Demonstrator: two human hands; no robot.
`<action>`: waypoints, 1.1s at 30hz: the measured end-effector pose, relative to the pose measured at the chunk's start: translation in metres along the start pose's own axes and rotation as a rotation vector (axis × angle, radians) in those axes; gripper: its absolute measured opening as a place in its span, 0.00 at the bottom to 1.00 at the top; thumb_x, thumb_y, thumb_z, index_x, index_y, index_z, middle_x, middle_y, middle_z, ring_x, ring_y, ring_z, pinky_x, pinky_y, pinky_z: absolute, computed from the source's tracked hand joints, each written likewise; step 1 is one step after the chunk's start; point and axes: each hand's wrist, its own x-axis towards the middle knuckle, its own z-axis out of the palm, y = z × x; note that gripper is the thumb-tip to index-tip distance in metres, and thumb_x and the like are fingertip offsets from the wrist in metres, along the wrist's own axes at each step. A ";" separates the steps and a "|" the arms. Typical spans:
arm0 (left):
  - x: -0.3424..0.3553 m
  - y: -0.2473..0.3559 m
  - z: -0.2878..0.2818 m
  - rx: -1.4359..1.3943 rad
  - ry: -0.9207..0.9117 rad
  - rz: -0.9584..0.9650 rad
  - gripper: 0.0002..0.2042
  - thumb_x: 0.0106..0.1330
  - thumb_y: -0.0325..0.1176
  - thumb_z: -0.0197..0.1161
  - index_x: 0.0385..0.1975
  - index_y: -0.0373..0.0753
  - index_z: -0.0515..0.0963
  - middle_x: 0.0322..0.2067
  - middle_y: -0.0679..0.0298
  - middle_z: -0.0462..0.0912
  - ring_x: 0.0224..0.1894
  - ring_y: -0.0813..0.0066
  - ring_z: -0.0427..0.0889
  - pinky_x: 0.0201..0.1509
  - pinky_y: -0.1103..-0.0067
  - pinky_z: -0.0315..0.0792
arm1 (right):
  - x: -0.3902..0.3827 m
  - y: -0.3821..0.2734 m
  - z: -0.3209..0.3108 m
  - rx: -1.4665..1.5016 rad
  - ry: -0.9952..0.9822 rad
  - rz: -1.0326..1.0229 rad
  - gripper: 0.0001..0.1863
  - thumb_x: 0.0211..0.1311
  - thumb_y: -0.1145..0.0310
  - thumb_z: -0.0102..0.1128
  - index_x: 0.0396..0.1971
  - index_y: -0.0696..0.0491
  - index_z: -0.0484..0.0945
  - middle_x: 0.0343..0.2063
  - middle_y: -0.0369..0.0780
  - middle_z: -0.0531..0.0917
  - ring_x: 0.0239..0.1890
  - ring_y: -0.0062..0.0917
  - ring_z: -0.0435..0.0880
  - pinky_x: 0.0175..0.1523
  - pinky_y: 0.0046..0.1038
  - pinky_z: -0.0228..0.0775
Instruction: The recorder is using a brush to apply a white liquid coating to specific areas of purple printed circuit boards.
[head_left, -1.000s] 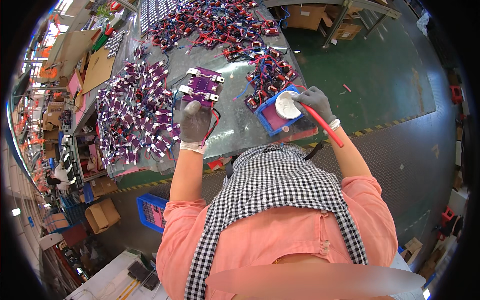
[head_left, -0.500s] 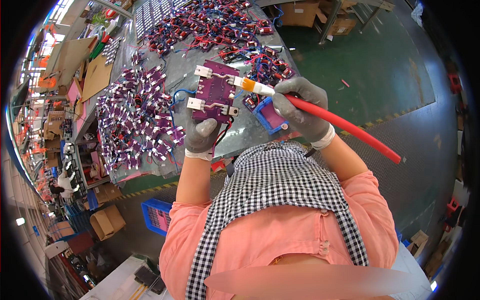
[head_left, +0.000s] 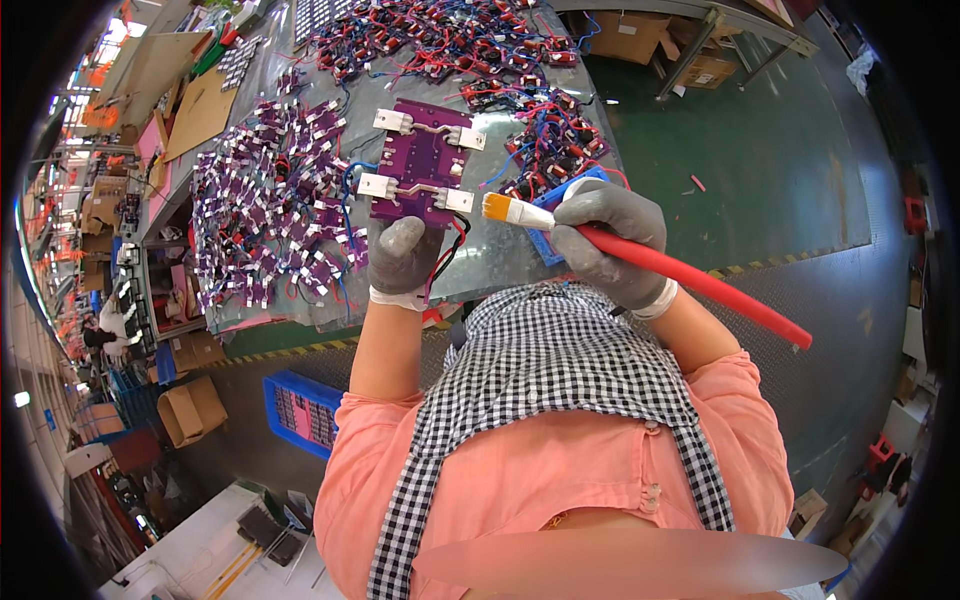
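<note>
My left hand (head_left: 403,258), in a grey glove, grips the near edge of a purple circuit board (head_left: 420,163) with its thumb on top. White metal-looking clips sit at the board's corners, and blue, black and red wires trail from it. My right hand (head_left: 612,238), gloved too, pinches a paintbrush (head_left: 520,213) near its bristles. The brush has a white ferrule, orange-tan bristles and a long red tube-like handle that points down to the right. Its bristle tip hangs just right of the board's lower right clip, apart from it. A blue tray (head_left: 552,250) lies partly behind my right hand.
On the metal table (head_left: 470,275), a heap of similar purple boards (head_left: 275,200) spreads at left. Wired red and purple parts (head_left: 420,45) cover the far side. A blue crate (head_left: 300,412) and a cardboard box (head_left: 192,410) stand on the floor at lower left.
The brush has moved off the board's upper right clip, down to beside the lower right one. The board has shifted slightly up and left in view. Both hands keep their hold.
</note>
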 end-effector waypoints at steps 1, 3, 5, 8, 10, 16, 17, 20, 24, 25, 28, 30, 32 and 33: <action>0.000 0.001 0.000 -0.002 -0.008 0.013 0.37 0.50 0.32 0.64 0.64 0.36 0.61 0.59 0.55 0.70 0.60 0.62 0.72 0.66 0.67 0.67 | 0.001 -0.003 0.002 0.159 0.011 0.036 0.10 0.48 0.79 0.66 0.32 0.54 0.79 0.20 0.37 0.77 0.21 0.23 0.78 0.27 0.23 0.68; 0.000 0.000 -0.005 -0.042 -0.056 0.016 0.35 0.52 0.31 0.66 0.63 0.36 0.62 0.57 0.56 0.72 0.59 0.62 0.74 0.64 0.68 0.68 | 0.010 -0.012 0.010 0.143 0.009 0.003 0.09 0.49 0.80 0.65 0.32 0.54 0.78 0.20 0.36 0.77 0.21 0.22 0.78 0.27 0.23 0.67; -0.004 0.003 -0.004 -0.138 -0.070 0.005 0.34 0.53 0.30 0.67 0.62 0.35 0.62 0.56 0.56 0.73 0.59 0.61 0.74 0.63 0.68 0.70 | 0.014 -0.015 0.013 0.125 0.011 -0.032 0.09 0.49 0.81 0.64 0.31 0.54 0.78 0.19 0.36 0.77 0.22 0.21 0.78 0.27 0.22 0.67; 0.004 0.008 -0.001 -0.178 -0.087 0.038 0.36 0.51 0.30 0.67 0.63 0.34 0.62 0.58 0.53 0.72 0.60 0.58 0.73 0.63 0.66 0.70 | 0.021 -0.009 0.002 0.024 -0.077 -0.042 0.09 0.49 0.79 0.64 0.31 0.54 0.78 0.20 0.36 0.78 0.22 0.21 0.77 0.28 0.23 0.67; 0.003 0.012 0.002 -0.249 -0.096 0.041 0.37 0.50 0.30 0.66 0.63 0.32 0.60 0.59 0.50 0.71 0.61 0.55 0.72 0.64 0.64 0.69 | 0.027 -0.006 -0.013 0.007 -0.102 -0.114 0.11 0.48 0.85 0.61 0.30 0.54 0.77 0.24 0.36 0.77 0.25 0.22 0.75 0.32 0.24 0.68; 0.001 0.018 -0.006 -0.234 -0.118 -0.003 0.38 0.51 0.29 0.66 0.64 0.32 0.59 0.59 0.49 0.70 0.61 0.55 0.72 0.64 0.64 0.70 | 0.051 -0.002 -0.021 -0.336 -0.226 -0.504 0.16 0.39 0.69 0.67 0.35 0.47 0.82 0.26 0.32 0.78 0.29 0.27 0.76 0.35 0.27 0.69; 0.001 0.018 -0.005 -0.235 -0.122 -0.001 0.38 0.51 0.29 0.66 0.64 0.32 0.59 0.59 0.49 0.70 0.61 0.55 0.72 0.64 0.64 0.70 | 0.047 -0.002 -0.024 -0.343 -0.255 -0.495 0.16 0.40 0.69 0.68 0.35 0.47 0.82 0.25 0.32 0.78 0.29 0.27 0.76 0.36 0.26 0.69; 0.001 0.017 -0.003 -0.262 -0.077 0.056 0.39 0.51 0.30 0.66 0.65 0.31 0.57 0.59 0.49 0.70 0.60 0.56 0.73 0.62 0.64 0.72 | 0.045 -0.006 -0.029 -0.320 -0.316 -0.465 0.15 0.42 0.69 0.68 0.36 0.46 0.83 0.25 0.31 0.77 0.30 0.27 0.76 0.36 0.26 0.70; 0.002 0.019 -0.001 -0.228 -0.099 0.011 0.38 0.51 0.31 0.67 0.64 0.31 0.59 0.59 0.50 0.70 0.60 0.57 0.74 0.62 0.65 0.72 | 0.057 -0.008 -0.022 -0.340 -0.245 -0.467 0.14 0.38 0.72 0.70 0.31 0.47 0.83 0.24 0.32 0.77 0.30 0.27 0.77 0.36 0.26 0.71; 0.003 0.018 -0.002 -0.201 -0.078 0.009 0.38 0.51 0.32 0.67 0.64 0.31 0.59 0.59 0.50 0.70 0.60 0.56 0.73 0.62 0.65 0.71 | 0.059 -0.004 -0.021 -0.373 -0.270 -0.501 0.16 0.38 0.70 0.70 0.33 0.47 0.84 0.25 0.32 0.78 0.30 0.27 0.76 0.37 0.27 0.70; 0.004 0.015 -0.005 -0.176 -0.061 0.000 0.38 0.51 0.33 0.67 0.64 0.31 0.59 0.59 0.50 0.70 0.60 0.56 0.73 0.64 0.64 0.69 | 0.056 0.005 -0.027 -0.303 -0.332 -0.435 0.16 0.38 0.71 0.71 0.33 0.46 0.84 0.25 0.32 0.77 0.31 0.27 0.76 0.37 0.27 0.70; 0.003 0.014 -0.007 -0.181 -0.061 -0.009 0.39 0.51 0.34 0.67 0.64 0.31 0.59 0.59 0.50 0.70 0.60 0.55 0.73 0.65 0.64 0.68 | 0.061 -0.001 -0.032 -0.308 -0.321 -0.426 0.16 0.38 0.71 0.70 0.33 0.46 0.84 0.25 0.32 0.78 0.32 0.27 0.76 0.37 0.27 0.70; 0.002 0.016 -0.009 -0.214 -0.025 -0.012 0.39 0.51 0.34 0.67 0.64 0.31 0.59 0.60 0.50 0.70 0.61 0.55 0.72 0.66 0.64 0.66 | 0.066 -0.007 -0.032 -0.310 -0.314 -0.415 0.15 0.39 0.71 0.70 0.33 0.45 0.84 0.26 0.32 0.78 0.32 0.27 0.77 0.37 0.27 0.70; 0.004 0.017 -0.007 -0.227 -0.053 -0.022 0.38 0.51 0.34 0.66 0.64 0.31 0.59 0.60 0.51 0.70 0.61 0.55 0.72 0.66 0.64 0.66 | 0.071 -0.007 -0.029 -0.336 -0.345 -0.440 0.15 0.39 0.71 0.70 0.33 0.45 0.84 0.26 0.32 0.78 0.32 0.28 0.77 0.38 0.28 0.70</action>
